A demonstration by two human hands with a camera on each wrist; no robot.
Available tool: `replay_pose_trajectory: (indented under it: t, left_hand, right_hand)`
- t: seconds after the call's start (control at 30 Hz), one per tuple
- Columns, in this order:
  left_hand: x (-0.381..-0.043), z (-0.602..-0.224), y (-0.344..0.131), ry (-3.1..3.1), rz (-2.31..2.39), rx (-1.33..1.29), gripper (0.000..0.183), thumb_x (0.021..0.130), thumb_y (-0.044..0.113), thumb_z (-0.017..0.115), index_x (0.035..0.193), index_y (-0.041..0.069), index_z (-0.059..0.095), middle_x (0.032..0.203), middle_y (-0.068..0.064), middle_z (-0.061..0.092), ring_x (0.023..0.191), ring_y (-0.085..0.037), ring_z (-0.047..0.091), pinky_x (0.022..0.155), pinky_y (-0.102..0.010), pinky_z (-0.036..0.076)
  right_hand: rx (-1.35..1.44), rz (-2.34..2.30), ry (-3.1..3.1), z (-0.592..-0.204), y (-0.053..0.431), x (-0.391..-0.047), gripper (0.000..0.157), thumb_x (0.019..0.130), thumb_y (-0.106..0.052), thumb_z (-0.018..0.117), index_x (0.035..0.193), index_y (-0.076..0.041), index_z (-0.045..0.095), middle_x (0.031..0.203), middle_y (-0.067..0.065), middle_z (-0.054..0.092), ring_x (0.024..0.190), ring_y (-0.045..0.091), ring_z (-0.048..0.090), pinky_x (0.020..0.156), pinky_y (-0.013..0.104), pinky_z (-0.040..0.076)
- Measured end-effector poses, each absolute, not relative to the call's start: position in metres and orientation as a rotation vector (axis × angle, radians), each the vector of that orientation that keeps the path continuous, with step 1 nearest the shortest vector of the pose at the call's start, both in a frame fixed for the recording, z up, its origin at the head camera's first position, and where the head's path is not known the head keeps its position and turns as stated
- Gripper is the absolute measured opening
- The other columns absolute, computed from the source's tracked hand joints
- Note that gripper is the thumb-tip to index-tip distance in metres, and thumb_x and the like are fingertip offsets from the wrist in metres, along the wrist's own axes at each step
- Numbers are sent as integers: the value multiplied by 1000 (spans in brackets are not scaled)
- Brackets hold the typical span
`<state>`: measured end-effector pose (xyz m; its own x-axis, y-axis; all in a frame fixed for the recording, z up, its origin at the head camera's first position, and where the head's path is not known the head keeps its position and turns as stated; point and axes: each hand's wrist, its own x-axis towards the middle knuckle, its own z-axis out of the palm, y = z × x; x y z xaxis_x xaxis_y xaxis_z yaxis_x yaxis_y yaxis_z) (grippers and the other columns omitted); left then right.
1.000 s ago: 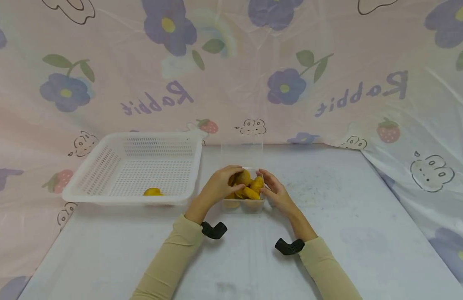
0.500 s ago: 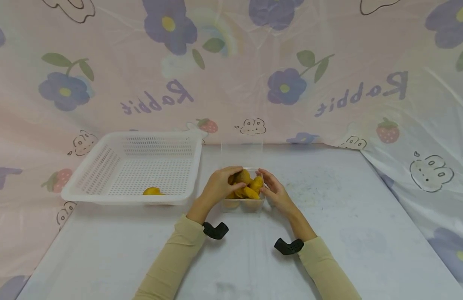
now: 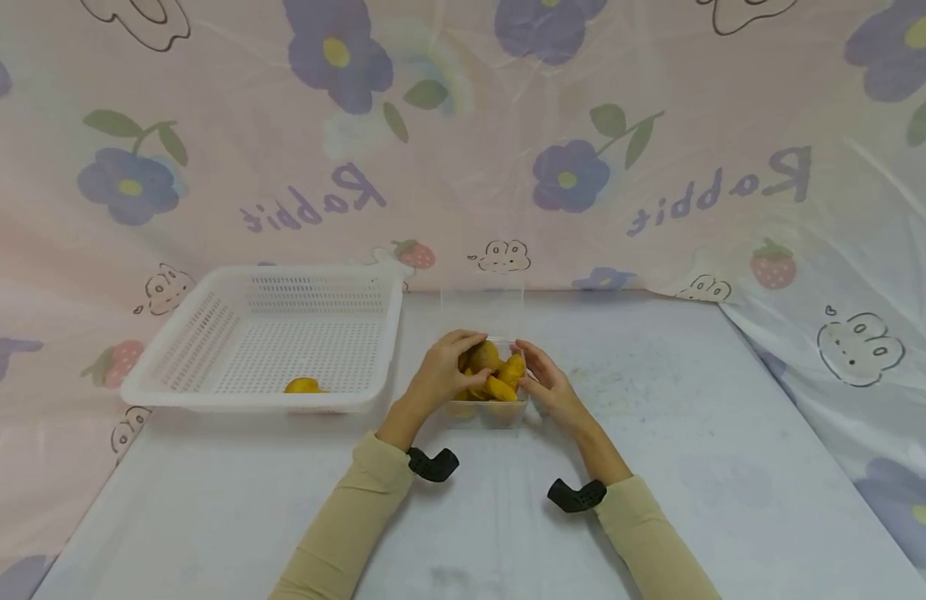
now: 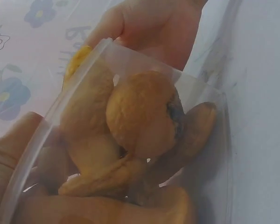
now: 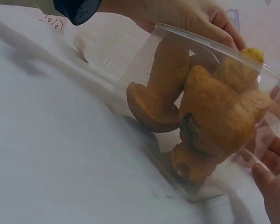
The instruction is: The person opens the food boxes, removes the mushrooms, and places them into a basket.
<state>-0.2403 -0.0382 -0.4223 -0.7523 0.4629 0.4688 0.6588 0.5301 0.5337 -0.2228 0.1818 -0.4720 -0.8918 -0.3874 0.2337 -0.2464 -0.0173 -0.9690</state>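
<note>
Several yellow-brown mushrooms [image 3: 500, 388] fill a clear plastic box [image 3: 487, 416], whose transparent lid [image 3: 482, 310] stands raised behind. My left hand [image 3: 440, 372] reaches over the box's left side, its fingers and thumb curved about a rounded mushroom [image 3: 484, 357]. At the right wall, my right hand [image 3: 550, 387] holds the box with bent fingers and thumb. The left wrist view shows a round mushroom [image 4: 141, 114] with a dark patch, seen through the plastic. Through the wall in the right wrist view, a stemmed mushroom [image 5: 154, 109] shows; the left fingertips are partly hidden.
A white perforated basket [image 3: 263, 398] stands left of the box, with one yellow piece [image 3: 303, 385] near its front wall. A patterned cloth [image 3: 463, 167] hangs behind the white table [image 3: 658, 450]. Black curved devices [image 3: 432, 464] sit at both wrists.
</note>
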Motion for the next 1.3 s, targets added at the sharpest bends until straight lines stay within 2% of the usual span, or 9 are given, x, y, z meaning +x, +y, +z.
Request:
replay_pose_trajectory:
  t: [0.17,0.3,0.43,0.93,1.0,1.07,1.17,1.23,1.3]
  left_hand:
    - [-244,-422,-40,-2509,-1063,-1020,46,82,14,76,121,-7,62,123,-20,58,114,-33,59,97,-39,56]
    - [-246,-419,-43,-2591,-1107,-1043,51,85,20,73,128,-3,59,134,-19,57,125,-34,56,106,-42,50]
    - [-248,-415,-47,-2659,-1103,-1120,55,88,17,69,136,-2,51,142,-19,53,133,-34,51,113,-44,43]
    - [-249,-419,-48,-2585,-1073,-1164,48,93,10,61,137,-4,49,140,-21,53,131,-34,53,112,-42,45]
    - [-249,-420,-48,-2548,-1094,-1145,47,93,10,61,136,-4,49,139,-21,54,130,-33,53,112,-41,45]
    - [-248,-420,-49,-2519,-1119,-1120,47,93,10,62,136,-3,50,138,-20,54,129,-32,54,111,-40,46]
    - [-247,-416,-50,-2481,-1152,-1094,47,91,10,64,135,-3,51,136,-19,54,127,-31,55,107,-39,49]
    - [-245,-413,-52,-2464,-1174,-1081,48,91,11,64,135,-3,51,136,-19,54,125,-31,56,104,-37,52]
    - [-244,-409,-54,-2452,-1191,-1063,48,91,12,65,134,-3,52,136,-19,55,126,-31,56,103,-37,52]
  right_hand:
    - [-693,-2054,2132,-473,181,-223,58,100,-7,46,151,4,18,157,31,19,148,45,13,119,67,7]
    - [-699,-2057,2126,-473,181,-223,58,101,-7,46,151,4,18,157,32,19,148,45,13,119,68,5]
    - [-690,-2063,2116,-472,181,-222,59,100,-8,46,151,4,17,157,31,18,148,45,13,119,69,4]
    - [-713,-2063,2123,-471,181,-223,58,100,-5,45,150,6,17,156,33,19,147,47,12,118,70,7]
    - [-714,-2059,2130,-471,181,-224,58,100,-5,45,150,5,18,156,32,20,147,46,14,120,66,9]
    - [-712,-2046,2144,-472,181,-224,58,100,-7,46,150,4,19,156,31,22,148,41,19,124,52,19]
    - [-715,-2041,2152,-473,181,-224,58,100,-9,48,150,4,20,156,31,22,145,17,32,119,22,33]
    - [-713,-2044,2147,-473,181,-224,59,100,-10,48,150,4,20,156,31,22,139,-1,36,110,8,35]
    - [-708,-2055,2141,-473,181,-223,60,100,-10,49,150,4,20,157,31,21,131,-13,35,114,12,35]
